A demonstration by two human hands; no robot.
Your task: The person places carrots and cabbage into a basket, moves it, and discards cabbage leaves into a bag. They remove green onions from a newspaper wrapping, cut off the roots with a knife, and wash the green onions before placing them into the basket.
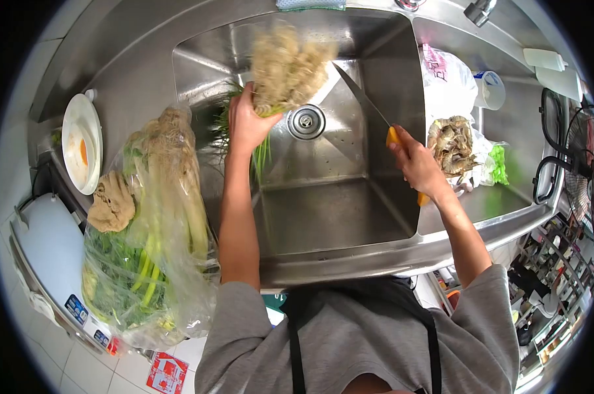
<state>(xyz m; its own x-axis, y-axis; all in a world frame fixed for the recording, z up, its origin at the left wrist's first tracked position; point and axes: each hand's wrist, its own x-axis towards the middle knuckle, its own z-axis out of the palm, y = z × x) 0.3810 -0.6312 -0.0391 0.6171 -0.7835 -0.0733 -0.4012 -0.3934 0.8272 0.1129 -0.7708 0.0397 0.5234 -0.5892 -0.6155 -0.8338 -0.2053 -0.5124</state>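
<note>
My left hand point(244, 128) is closed around a bunch of scallions point(292, 72) over the left part of the sink basin point(317, 213). Its pale, root-covered ends point up, and thin green leaves hang below my hand. The root end is blurred by motion. In my right hand point(416, 161) is a knife point(362, 95), gripped by its orange-yellow handle. The blade points up and left, toward the bunch, near a white object point(330, 84) partly hidden behind the roots. Beneath, the round drain point(306, 122) shows in the basin floor.
Left of the sink lies a clear plastic bag of scallions point(172, 177), with a brown cloth point(111, 202) and white dishes point(82, 144) beside it. The right basin holds a white bag point(449, 82), a brown, shrimp-like heap point(451, 146) and a white tub point(490, 90). A tap point(479, 12) stands behind.
</note>
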